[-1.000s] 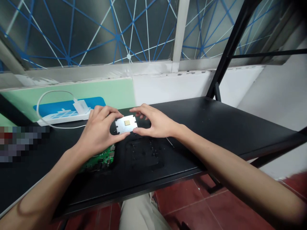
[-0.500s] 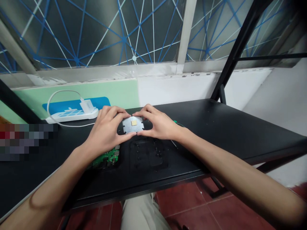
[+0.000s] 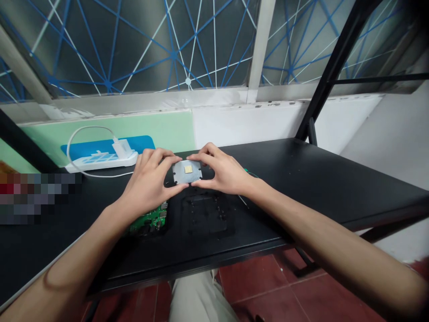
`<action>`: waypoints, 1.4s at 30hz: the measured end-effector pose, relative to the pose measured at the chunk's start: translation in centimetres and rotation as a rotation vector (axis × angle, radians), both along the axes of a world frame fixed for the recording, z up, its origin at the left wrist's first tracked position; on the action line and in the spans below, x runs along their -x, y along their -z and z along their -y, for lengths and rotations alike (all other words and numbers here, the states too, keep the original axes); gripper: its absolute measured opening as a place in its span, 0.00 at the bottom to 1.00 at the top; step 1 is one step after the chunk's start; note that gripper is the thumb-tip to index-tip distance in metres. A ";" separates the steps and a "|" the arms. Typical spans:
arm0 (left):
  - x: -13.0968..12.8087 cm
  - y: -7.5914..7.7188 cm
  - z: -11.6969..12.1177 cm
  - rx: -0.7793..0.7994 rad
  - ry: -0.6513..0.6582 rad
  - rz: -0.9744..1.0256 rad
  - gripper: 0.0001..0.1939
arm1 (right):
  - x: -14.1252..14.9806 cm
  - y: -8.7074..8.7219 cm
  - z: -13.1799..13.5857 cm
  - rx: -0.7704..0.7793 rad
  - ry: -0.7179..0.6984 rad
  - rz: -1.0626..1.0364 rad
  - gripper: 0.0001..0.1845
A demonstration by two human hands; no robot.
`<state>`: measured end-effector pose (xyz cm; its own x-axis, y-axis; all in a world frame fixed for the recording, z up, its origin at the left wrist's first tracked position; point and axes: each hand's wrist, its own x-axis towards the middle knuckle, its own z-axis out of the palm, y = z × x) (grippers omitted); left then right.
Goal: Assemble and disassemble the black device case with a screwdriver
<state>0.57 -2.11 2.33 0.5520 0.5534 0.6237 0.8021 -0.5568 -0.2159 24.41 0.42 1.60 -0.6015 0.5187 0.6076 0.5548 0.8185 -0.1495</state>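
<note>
Between both hands I hold up a small silver metal plate (image 3: 181, 175) with notched sides and a pale yellow square pad (image 3: 188, 169) on its face. It looks like a heat sink plate. My left hand (image 3: 147, 179) pinches its left part, thumb at the lower edge and fingers at the upper edge. On the other side my right hand (image 3: 224, 172) grips the same two edges. A green circuit board (image 3: 152, 220) lies under my left wrist, partly covered. Below the plate a black plastic cover (image 3: 208, 214) with small posts rests on the table.
A white power strip (image 3: 100, 163) with a plugged-in charger (image 3: 122, 148) and white cable stands at the back left. The black table (image 3: 301, 179) meets a wall under the window. Behind my right hand, a thin green wire (image 3: 252, 174) shows. A black metal frame post (image 3: 323, 85) rises at right.
The plate has shifted very slightly up and right with both hands. My grip on it looks the same.
</note>
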 end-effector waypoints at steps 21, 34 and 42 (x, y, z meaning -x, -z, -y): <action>0.0 0.2 -0.2 0.090 -0.032 0.029 0.27 | 0.3 -0.3 0.5 0.034 0.020 -0.002 0.32; -0.7 0.1 0.4 0.090 0.019 0.013 0.27 | 1.0 -0.5 1.7 0.035 -0.064 -0.037 0.33; -0.8 -0.3 0.8 0.117 0.045 0.124 0.25 | 0.9 -0.5 1.2 0.045 -0.135 -0.159 0.39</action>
<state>1.40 -2.88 2.63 0.5008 0.6024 0.6215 0.7921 -0.6084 -0.0487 23.52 -0.75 2.09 -0.5657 0.4690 0.6783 0.4072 0.8741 -0.2648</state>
